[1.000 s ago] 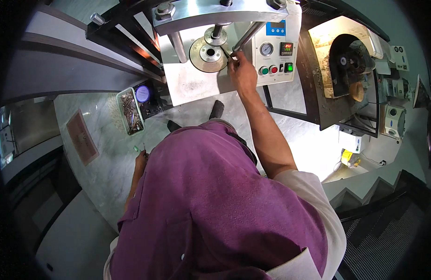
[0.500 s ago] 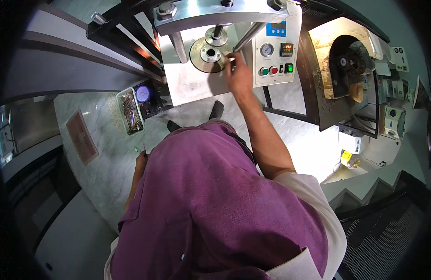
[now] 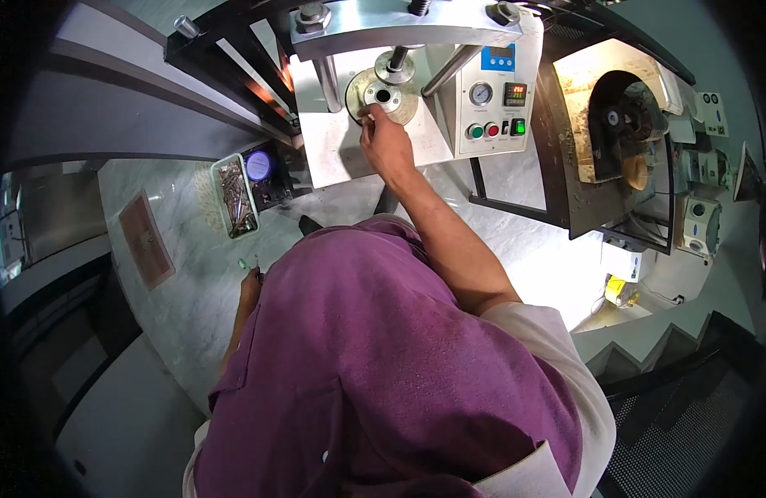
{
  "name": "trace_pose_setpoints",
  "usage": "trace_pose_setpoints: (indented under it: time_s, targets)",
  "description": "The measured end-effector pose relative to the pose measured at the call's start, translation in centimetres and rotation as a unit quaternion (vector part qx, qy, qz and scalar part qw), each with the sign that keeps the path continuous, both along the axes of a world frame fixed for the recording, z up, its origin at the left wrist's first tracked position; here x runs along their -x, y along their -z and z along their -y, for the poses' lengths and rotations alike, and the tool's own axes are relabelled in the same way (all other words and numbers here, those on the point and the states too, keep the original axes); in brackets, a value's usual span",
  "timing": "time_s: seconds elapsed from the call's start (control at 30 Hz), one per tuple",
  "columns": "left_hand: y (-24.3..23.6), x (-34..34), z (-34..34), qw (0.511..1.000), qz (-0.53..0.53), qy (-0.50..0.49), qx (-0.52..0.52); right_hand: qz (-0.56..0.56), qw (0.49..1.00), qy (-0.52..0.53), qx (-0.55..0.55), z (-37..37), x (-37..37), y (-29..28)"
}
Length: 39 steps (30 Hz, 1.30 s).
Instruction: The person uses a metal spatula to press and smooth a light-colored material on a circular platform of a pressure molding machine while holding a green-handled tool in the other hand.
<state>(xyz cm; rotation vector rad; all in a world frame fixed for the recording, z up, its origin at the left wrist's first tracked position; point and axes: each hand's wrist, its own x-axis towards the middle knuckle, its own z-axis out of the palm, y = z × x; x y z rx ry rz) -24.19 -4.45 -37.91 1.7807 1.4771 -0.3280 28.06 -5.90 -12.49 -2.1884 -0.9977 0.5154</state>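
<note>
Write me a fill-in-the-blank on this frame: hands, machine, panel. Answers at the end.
1. The right hand is at the round metal plate, to the ____ of the control panel in the view.
2. On that panel, the red button sits immediately to the ____ of the round green button.
3. The round dial gauge is mounted ____ those two buttons in the view.

Missing words: left; right; above.

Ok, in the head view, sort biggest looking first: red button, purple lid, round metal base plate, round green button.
1. Round metal base plate, partly hidden by the right hand
2. Purple lid
3. Red button and round green button: too alike to rank
</note>
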Motion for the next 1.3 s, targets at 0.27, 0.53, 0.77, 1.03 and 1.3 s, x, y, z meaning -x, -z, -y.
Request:
trace_pose_setpoints:
  time_s: [0.27, 0.53, 0.77, 1.03, 1.3]
  targets:
    - [1.6, 1.8, 0.5, 1.000, -0.008, 0.016, -0.026, -0.014, 0.999, 0.035, 0.032, 0.2, 0.8, -1.4]
    - [2.0, 1.6, 0.0, 1.000, 0.005, 0.017, -0.019, 0.010, 1.000, -0.007, -0.022, 0.8, 0.0, -1.0]
    - [1.8, 0.8, -0.9, 0.984, 0.035, -0.132, 0.115, -0.027, 1.000, 0.005, -0.009, 0.9, -0.2, -0.9]
    - [-0.3, -1.0, -0.1, 0.998, -0.007, -0.043, 0.049, -0.037, 0.999, 0.017, 0.013, 0.8, 0.5, -0.6]
    - [1.1, 1.1, 0.7, 0.999, -0.002, -0.035, 0.011, -0.051, 0.999, 0.002, 0.005, 0.5, 0.7, -0.8]
